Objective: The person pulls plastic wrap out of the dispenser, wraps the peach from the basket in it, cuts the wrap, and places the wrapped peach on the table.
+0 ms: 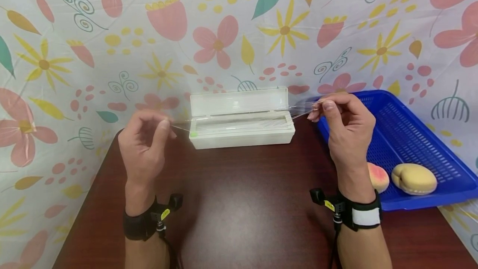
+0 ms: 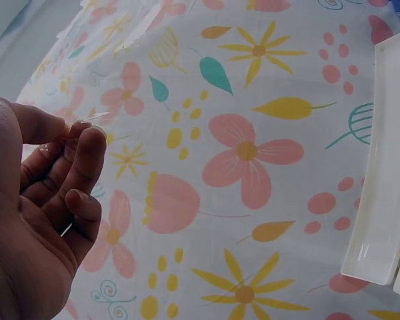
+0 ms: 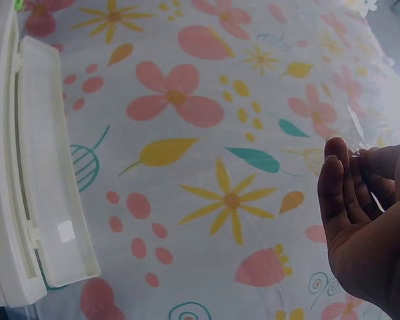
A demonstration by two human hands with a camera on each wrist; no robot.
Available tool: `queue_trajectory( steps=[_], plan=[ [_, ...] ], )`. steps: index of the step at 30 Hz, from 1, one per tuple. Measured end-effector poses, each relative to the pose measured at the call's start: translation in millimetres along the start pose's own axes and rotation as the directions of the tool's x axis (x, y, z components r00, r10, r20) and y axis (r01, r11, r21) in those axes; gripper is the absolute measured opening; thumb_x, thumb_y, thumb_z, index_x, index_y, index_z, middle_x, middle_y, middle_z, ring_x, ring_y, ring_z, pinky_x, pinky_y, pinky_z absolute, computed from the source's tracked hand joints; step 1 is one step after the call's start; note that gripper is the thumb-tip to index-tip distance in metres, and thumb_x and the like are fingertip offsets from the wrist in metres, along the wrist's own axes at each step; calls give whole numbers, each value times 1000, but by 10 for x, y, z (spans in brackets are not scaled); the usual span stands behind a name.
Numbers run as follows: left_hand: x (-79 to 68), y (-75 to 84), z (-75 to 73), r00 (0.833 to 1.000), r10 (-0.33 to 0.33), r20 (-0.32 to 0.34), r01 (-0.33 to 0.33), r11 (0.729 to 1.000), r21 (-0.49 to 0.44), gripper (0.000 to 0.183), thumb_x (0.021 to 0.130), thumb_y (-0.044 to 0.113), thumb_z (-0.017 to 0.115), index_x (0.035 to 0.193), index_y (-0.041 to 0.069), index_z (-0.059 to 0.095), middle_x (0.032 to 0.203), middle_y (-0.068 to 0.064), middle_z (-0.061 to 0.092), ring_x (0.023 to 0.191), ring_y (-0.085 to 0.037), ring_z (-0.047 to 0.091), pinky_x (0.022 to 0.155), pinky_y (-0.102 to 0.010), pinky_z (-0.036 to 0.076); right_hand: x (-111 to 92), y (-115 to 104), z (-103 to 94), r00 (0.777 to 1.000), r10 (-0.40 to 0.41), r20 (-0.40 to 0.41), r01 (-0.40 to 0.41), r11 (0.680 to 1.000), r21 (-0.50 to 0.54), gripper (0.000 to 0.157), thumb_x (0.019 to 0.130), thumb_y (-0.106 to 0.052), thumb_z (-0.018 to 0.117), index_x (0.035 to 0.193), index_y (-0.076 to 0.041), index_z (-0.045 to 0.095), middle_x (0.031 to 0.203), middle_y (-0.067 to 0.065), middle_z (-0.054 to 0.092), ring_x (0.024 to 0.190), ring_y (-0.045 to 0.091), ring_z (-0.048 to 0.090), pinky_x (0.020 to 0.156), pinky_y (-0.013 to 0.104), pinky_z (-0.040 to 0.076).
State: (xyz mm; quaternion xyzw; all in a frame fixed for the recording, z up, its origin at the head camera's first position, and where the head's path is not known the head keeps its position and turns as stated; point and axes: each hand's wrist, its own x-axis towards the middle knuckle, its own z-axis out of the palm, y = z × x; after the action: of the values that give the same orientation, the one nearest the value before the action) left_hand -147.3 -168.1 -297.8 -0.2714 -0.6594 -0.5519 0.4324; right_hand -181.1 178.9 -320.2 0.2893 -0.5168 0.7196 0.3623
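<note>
A clear sheet of plastic wrap stretches across a white wrap dispenser box whose lid is raised at the back. On the left, my left hand pinches one corner of the film between thumb and fingertip. My right hand pinches the other end, higher and to the right of the box. In the left wrist view the film shows as a thin glint at the fingertips. The right wrist view has a similar sliver of film above the pinch.
A blue plastic basket stands at the right, partly behind my right wrist. Inside lie a pink peach-like fruit and a yellow fruit-shaped piece. The dark brown tabletop meets a floral curtain behind the box.
</note>
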Motion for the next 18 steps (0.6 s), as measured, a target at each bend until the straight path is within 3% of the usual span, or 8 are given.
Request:
queue_trajectory(
  steps=[18],
  plan=[
    [0, 21, -4, 999, 26, -22, -28, 998, -51, 12, 85, -8, 58, 79, -18, 54, 72, -21, 58, 55, -16, 54, 55, -19, 42, 8, -113, 59, 1000, -6, -16, 6, 1000, 10, 16, 90, 13, 56, 89, 28, 53, 78, 31, 59, 62, 29, 60, 65, 30, 55]
  ],
)
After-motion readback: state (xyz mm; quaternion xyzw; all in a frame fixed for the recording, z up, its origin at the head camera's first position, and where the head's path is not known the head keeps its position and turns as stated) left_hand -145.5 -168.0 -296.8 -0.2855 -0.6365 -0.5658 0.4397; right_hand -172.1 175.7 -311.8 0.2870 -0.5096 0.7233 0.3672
